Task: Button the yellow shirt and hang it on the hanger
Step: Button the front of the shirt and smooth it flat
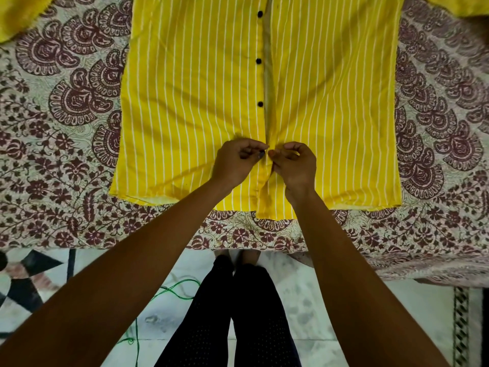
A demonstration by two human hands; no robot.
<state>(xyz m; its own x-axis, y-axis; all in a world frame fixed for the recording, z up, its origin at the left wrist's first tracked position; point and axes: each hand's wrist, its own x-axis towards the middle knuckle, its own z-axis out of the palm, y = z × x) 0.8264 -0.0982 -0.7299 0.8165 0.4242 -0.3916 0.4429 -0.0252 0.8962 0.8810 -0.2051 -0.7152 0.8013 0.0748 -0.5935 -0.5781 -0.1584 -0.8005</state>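
Yellow shirt [201, 102] with thin white stripes and black buttons [260, 104]; cream bedspread [53, 128] printed in maroon paisley and flowers; black trousers [238, 313]; green cord [169, 290].

On my feed the left hand [234, 161] and right hand [295, 165] are bare, and so are both forearms [127, 276] along all I can see of them. The legs wear close-fitting dark trousers [254, 313] speckled with fine pale dots. Bare feet [250, 256] show at the near edge of the bed [238, 234].
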